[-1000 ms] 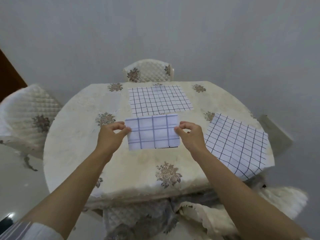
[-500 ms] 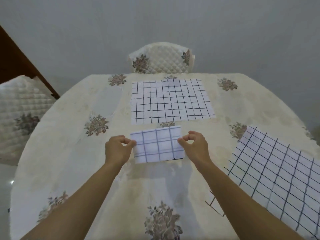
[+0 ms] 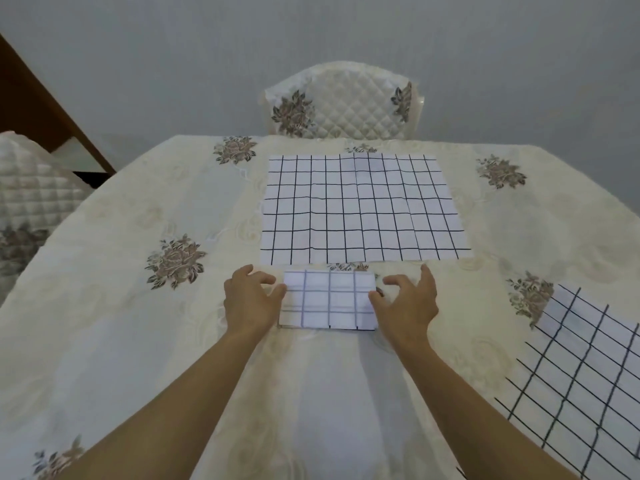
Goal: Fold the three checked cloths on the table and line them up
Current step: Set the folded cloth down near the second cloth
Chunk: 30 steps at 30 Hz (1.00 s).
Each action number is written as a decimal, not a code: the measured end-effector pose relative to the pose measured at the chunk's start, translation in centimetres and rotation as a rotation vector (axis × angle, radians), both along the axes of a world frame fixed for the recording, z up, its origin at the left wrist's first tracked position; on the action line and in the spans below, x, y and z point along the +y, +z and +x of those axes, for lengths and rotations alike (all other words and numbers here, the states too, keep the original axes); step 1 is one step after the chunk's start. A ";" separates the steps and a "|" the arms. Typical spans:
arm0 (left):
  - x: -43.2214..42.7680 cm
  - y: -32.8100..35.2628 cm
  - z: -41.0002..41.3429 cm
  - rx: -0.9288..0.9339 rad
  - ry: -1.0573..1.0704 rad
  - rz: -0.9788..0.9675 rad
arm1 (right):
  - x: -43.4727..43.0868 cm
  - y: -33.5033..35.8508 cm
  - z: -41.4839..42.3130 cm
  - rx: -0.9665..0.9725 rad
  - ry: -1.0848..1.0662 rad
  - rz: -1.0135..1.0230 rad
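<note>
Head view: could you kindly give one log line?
folded cloth: on table; left hand: open, left edge; right hand: open, right edge; far cloth, right cloth: unfolded

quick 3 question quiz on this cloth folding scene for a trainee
1. True or false: all three checked cloths are folded.
2. The folded cloth lies: A) on a chair; B) flat on the table between the left hand and right hand; C) draped over an arm.
3. How many cloths lie unfolded?
Key: 1 false; 2 B; 3 two, the far cloth and the right-side cloth.
</note>
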<state>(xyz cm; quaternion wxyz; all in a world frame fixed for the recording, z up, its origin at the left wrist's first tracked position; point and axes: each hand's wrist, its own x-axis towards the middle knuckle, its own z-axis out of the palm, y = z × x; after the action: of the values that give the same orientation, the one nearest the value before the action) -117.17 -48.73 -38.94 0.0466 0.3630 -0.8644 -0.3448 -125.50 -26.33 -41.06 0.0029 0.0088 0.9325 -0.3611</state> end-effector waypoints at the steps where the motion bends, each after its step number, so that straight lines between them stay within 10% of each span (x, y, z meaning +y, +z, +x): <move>1: 0.0 -0.1 0.2 -0.004 -0.007 -0.020 | 0.1 -0.2 -0.1 0.008 -0.003 0.013; 18: -1.9 4.1 6.3 0.096 -0.055 -0.025 | 1.0 4.4 5.2 -0.095 0.113 -0.031; 30: 2.8 11.6 19.1 0.235 -0.327 0.023 | 7.1 14.7 23.4 0.013 0.018 0.055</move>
<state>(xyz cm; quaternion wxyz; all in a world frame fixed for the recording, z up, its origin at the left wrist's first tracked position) -98.04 -45.90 -27.38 0.0863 0.1756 -0.8965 -0.3975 -102.15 -19.20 -26.39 -0.0002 -0.0017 0.9421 -0.3354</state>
